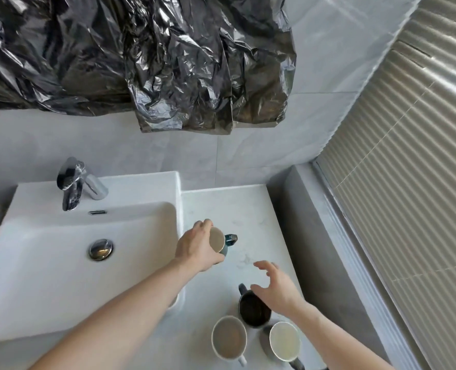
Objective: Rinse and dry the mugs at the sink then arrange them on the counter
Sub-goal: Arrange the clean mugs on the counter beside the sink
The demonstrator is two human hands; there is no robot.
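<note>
My left grip (198, 245) clamps the teal mug (219, 243) by its rim; right grip (277, 285) spread apart, could knock the black mug (253, 309) on the tabletop (248, 206).

crinkly black plastic sheet (130, 57) hanging on the grey tiled wall (328, 62), ribbed blind (408, 161) right of the sheet

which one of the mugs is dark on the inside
The black mug, just under the open right hand. The white mug, grey mug and the teal mug in the left hand have pale interiors.
</note>
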